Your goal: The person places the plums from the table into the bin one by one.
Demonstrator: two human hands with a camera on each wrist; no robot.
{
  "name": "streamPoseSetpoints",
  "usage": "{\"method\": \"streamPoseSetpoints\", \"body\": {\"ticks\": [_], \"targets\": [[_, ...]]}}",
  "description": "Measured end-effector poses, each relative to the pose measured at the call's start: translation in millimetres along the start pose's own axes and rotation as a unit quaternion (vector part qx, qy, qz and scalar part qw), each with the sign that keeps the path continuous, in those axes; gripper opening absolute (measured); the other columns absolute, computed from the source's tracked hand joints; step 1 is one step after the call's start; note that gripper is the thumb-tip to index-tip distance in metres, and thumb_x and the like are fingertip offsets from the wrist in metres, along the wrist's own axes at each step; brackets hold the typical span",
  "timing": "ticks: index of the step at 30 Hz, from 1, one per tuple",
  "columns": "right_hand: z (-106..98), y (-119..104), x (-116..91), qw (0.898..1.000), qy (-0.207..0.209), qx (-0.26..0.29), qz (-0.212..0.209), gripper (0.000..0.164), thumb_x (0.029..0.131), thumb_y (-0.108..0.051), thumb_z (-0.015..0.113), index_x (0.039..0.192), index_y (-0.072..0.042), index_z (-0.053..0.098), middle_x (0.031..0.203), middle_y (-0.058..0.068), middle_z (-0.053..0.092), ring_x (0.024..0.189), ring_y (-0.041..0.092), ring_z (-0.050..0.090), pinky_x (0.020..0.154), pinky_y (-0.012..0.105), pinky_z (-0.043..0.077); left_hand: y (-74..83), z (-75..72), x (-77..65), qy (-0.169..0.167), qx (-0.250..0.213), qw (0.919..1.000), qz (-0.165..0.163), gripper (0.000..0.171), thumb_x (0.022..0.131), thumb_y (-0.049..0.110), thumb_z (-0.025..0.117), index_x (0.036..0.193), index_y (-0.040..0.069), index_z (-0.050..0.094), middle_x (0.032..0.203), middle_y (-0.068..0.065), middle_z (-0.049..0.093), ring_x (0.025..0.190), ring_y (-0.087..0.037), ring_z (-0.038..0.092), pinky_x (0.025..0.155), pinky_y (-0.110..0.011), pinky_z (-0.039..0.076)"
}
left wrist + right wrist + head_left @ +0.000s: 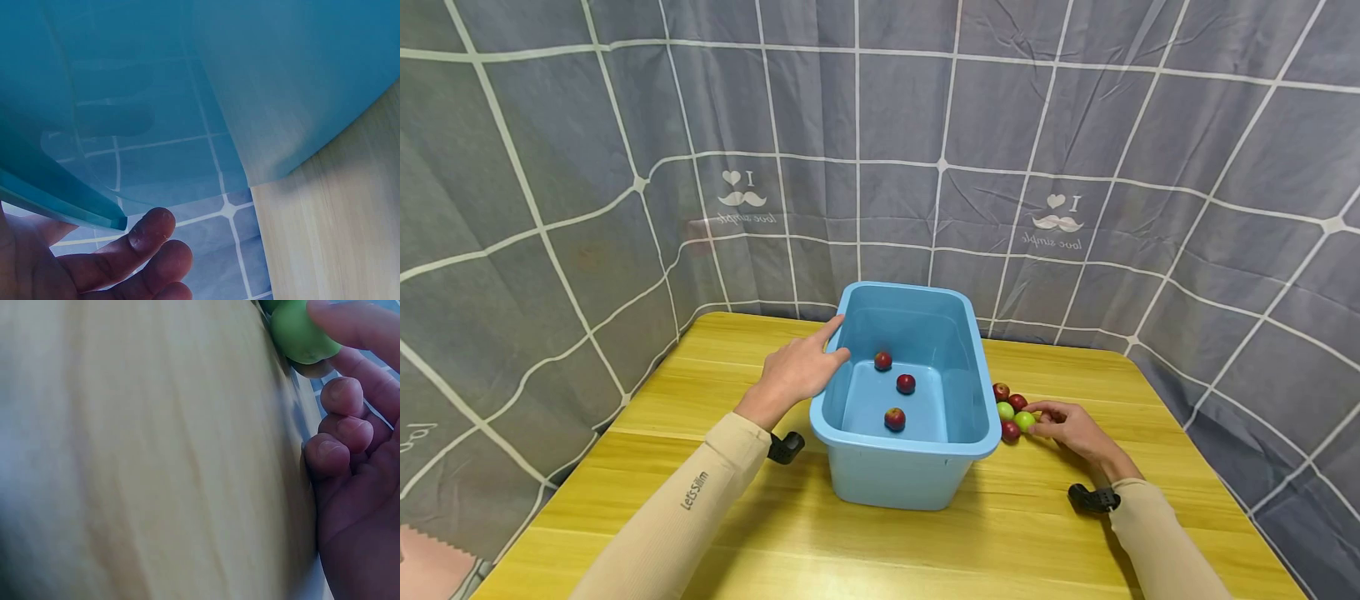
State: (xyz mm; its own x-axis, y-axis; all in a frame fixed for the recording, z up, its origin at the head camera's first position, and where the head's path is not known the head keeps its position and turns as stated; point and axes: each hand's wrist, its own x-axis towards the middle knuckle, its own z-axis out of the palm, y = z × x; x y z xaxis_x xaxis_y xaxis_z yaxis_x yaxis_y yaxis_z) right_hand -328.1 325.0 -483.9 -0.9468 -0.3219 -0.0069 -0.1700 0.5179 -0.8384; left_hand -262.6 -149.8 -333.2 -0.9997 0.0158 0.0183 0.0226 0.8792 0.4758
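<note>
A blue plastic tub (897, 475) stands on the table, with three red apples inside: one farther back (883, 360), one mid-floor (906, 383) and one toward the front (894, 418). My left hand (801, 367) holds the tub's left rim, the thumb over it; the left wrist view shows the fingers (150, 234) below the rim, outside the wall. Right of the tub, my right hand (1075, 429) pinches a green apple (1024, 422) between thumb and index finger. Its other fingers (337, 428) are curled in the right wrist view. Beside that apple lie another green one (1005, 411) and several red ones (1011, 432).
The yellow wood-grain table (715, 500) reaches back to a grey curtain with white grid lines (895, 108), which also hangs along both sides. The tub's high right wall (977, 367) stands between its inside and the cluster of apples.
</note>
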Motion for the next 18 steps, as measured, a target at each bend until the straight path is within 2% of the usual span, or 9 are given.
{"method": "streamPoseSetpoints", "body": {"ticks": [3, 12, 18], "targets": [[-0.1, -1.7, -0.5, 1.0, 0.002, -0.004, 0.002, 0.044, 0.089, -0.023, 0.076, 0.125, 0.001, 0.066, 0.081, 0.007, 0.054, 0.064, 0.014, 0.046, 0.057, 0.025, 0.038, 0.0, 0.3, -0.2, 0.001, 0.0, 1.0, -0.002, 0.068, 0.097, 0.052, 0.04, 0.161, 0.039, 0.02, 0.128, -0.014, 0.065, 0.088, -0.03, 0.063, 0.06, -0.041, 0.046], [-0.9, -4.2, -2.3, 1.0, 0.001, 0.008, -0.003, 0.042, 0.09, -0.022, 0.075, 0.124, 0.001, 0.066, 0.081, 0.008, 0.056, 0.064, 0.017, 0.049, 0.057, 0.027, 0.041, 0.2, 1.5, -0.9, -0.001, -0.004, 1.0, -0.004, 0.068, 0.098, 0.051, 0.04, 0.161, 0.039, 0.02, 0.14, -0.014, 0.06, 0.088, -0.03, 0.062, 0.06, -0.039, 0.046], [-3.7, -6.8, -3.2, 1.0, -0.008, 0.018, -0.002, 0.041, 0.092, -0.022, 0.073, 0.125, 0.001, 0.066, 0.078, 0.009, 0.057, 0.061, 0.02, 0.05, 0.056, 0.029, 0.043, 0.9, 1.2, -0.7, 0.002, 0.0, 1.0, -0.003, 0.068, 0.098, 0.052, 0.04, 0.161, 0.039, 0.02, 0.137, -0.014, 0.062, 0.085, -0.029, 0.062, 0.06, -0.039, 0.045]]}}
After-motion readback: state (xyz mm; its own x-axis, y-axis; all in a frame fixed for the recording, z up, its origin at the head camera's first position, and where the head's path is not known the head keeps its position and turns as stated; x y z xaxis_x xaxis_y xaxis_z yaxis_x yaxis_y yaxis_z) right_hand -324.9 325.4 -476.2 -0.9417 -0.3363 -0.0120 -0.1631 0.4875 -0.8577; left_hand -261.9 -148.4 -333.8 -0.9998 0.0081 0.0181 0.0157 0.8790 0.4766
